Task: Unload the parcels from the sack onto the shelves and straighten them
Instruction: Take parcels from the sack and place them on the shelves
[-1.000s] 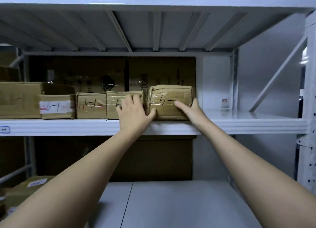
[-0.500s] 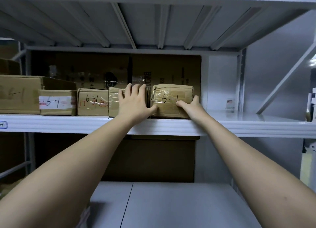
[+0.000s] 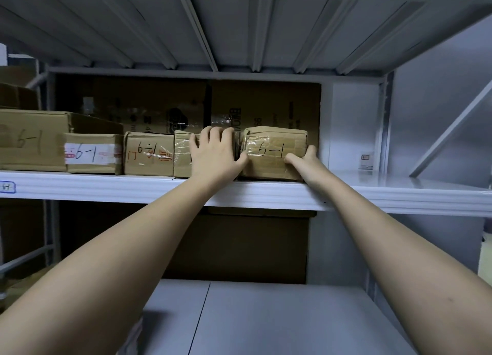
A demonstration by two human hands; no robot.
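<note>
On shelf [image 3: 266,192]: tape-wrapped brown parcel [image 3: 271,152]

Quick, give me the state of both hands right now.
Left hand: open, fingers straight, flat against a taped parcel.
Right hand: holding the rightmost parcel at its right end.

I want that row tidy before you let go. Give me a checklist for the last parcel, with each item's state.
1. Rightmost parcel resting flat on the shelf: ok.
2. Left hand flat against the neighbouring parcel, bracing it: ok.
3. Right hand holding the rightmost parcel's right end, thumb on its front: ok.
4. Gap closed between the two parcels: not ok, a dark slit shows.
5. Front faces flush along the row: cannot tell.
6. "6-1" marking facing out: ok.
</note>
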